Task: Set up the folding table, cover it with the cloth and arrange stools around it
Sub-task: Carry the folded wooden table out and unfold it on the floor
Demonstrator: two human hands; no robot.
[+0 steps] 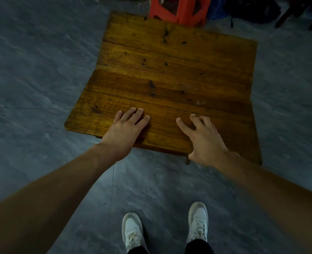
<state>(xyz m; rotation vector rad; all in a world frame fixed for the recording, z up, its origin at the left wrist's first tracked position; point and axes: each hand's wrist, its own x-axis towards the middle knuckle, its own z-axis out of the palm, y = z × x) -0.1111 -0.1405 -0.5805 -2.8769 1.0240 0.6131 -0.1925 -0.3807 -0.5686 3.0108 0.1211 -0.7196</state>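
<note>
The wooden folding table (170, 70) stands upright in front of me, its square brown plank top facing up. My left hand (126, 129) lies flat on the near edge of the top with its fingers straight. My right hand (202, 138) rests on the near edge further right, fingers spread and slightly bent, thumb hanging over the edge beside a table leg (187, 160). A stack of red plastic stools (179, 10) stands on the floor just beyond the far edge. No cloth is in view.
Grey stone-look floor (32, 70) surrounds the table on the left, right and near sides. My two white shoes (133, 230) stand just short of the table. Dark bags and dark furniture legs (289, 13) fill the far right corner.
</note>
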